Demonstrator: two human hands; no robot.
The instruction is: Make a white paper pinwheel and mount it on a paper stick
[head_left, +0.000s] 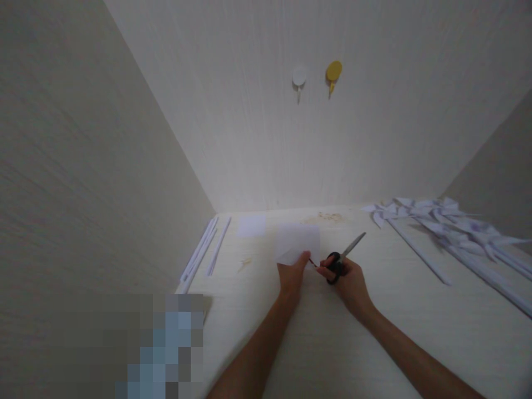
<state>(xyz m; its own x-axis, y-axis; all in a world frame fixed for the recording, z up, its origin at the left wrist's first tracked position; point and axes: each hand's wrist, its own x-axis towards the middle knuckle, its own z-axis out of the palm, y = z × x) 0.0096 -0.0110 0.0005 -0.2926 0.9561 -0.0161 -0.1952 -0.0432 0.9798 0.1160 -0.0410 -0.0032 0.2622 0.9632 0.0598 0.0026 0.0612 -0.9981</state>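
A white paper sheet (297,237) lies on the table, its near left corner folded up. My left hand (293,272) grips the near edge of this sheet, with the fingers partly hidden beneath it. In my right hand (348,281) is a pair of scissors (346,257) with black handles, the blades pointing away to the upper right. A small dark, thin thing (313,262) shows between my right fingertips and my left thumb; its kind is too small to make out.
Several paper pinwheels (461,221) with rolled paper sticks (419,252) lie at the right. More white paper rolls (198,252) rest at the left, near a small paper square (251,226). A white hook (298,77) and a yellow hook (333,72) are on the back wall.
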